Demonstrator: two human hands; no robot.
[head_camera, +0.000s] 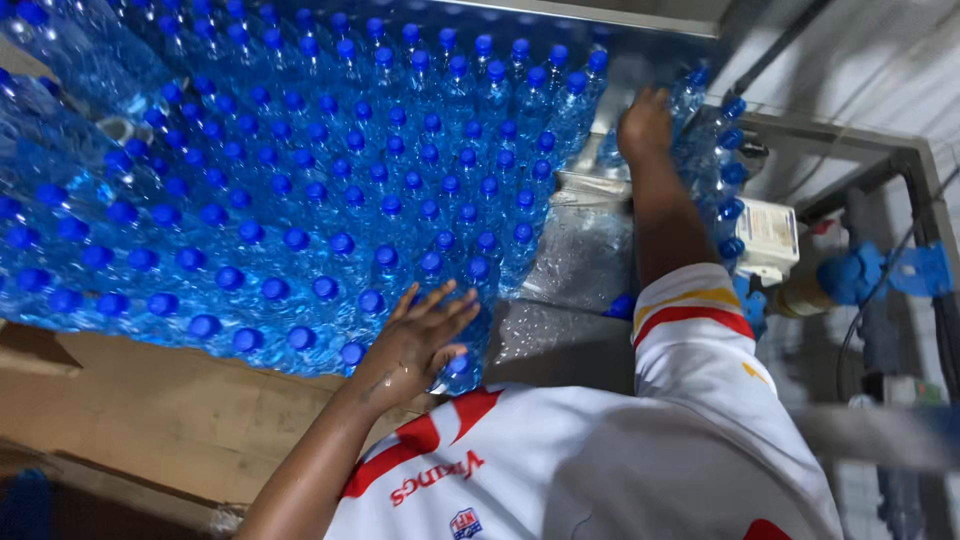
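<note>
Shiny metal is making up the table, and it is looking wet and bumpy with drops. Lots of clear bottles with round blue caps are standing packed together on it, touching side by side.

Her left hand is lying open and flat, fingers spread, pressing on the near edge of the bottles. Her right hand is reaching far out and curling around a bottle at the top of a side row; I cannot tell how tightly.

To do this well, I think she should be pushing low and slowly, because thin, light plastic bottles tip easily and slide on wet metal. Brown cardboard is lying flat beside the table, looking dry and rough.
</note>
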